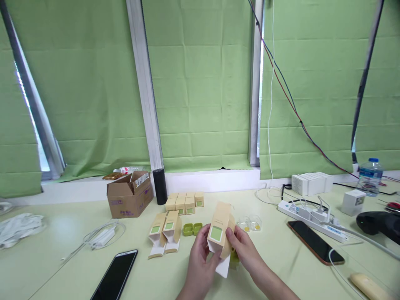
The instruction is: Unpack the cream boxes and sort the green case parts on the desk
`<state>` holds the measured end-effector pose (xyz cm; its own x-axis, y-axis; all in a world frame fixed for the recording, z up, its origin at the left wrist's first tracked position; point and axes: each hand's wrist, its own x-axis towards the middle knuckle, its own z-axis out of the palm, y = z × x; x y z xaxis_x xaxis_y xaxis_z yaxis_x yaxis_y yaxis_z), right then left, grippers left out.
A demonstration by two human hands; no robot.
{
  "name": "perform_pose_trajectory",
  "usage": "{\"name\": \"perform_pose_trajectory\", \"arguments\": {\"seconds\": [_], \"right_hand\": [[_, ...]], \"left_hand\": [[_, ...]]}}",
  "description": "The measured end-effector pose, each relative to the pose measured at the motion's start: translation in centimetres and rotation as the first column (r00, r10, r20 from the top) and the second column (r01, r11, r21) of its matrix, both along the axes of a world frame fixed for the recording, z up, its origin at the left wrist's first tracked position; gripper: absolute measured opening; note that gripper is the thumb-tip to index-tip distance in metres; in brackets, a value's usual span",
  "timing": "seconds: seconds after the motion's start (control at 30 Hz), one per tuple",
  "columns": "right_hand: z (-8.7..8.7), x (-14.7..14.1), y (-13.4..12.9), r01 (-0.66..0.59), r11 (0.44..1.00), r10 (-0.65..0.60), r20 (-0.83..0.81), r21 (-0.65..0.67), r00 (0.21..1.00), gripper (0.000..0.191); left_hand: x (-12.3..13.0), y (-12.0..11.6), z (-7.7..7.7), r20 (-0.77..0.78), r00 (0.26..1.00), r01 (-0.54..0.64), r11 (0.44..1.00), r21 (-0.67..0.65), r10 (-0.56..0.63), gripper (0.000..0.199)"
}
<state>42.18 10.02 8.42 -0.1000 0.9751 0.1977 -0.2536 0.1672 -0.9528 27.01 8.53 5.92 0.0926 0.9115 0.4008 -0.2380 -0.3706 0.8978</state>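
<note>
Between my hands is a beige carton [221, 221] with a green window, tilted, its white end flap hanging open toward me. My left hand [200, 260] wraps round its left side, and my right hand [245, 250] grips its right edge. A green item [233, 259] shows partly behind the carton, near my right fingers. Left of my hands lie two similar opened cartons [168, 229] with flaps out. Two small green containers [188, 229] sit beside them. Clear small cases [250, 223] with yellow bits lie behind my right hand.
Several closed beige boxes [180, 204] stand farther back, near a black cylinder [160, 186] and a cardboard box [130, 195]. Phones lie at left [115, 276] and right [315, 242]. A power strip [312, 221] with cables and a bottle [370, 177] are at right.
</note>
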Motion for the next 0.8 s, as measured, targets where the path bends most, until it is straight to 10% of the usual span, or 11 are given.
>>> {"name": "perform_pose_trajectory", "arguments": {"seconds": [0.43,0.8], "right_hand": [[0.1,0.6,-0.6,-0.02,1.0,0.017,-0.152,-0.017,0.988,0.064],[0.8,1.0,-0.4,0.055,0.997,-0.059,-0.1,-0.045,0.993,0.058]], "left_hand": [[0.1,-0.4,1.8,0.362,0.932,0.154,0.934,-0.322,-0.029,0.053],[-0.7,-0.6,1.4,0.492,0.837,0.367,0.913,-0.179,-0.24,0.051]]}}
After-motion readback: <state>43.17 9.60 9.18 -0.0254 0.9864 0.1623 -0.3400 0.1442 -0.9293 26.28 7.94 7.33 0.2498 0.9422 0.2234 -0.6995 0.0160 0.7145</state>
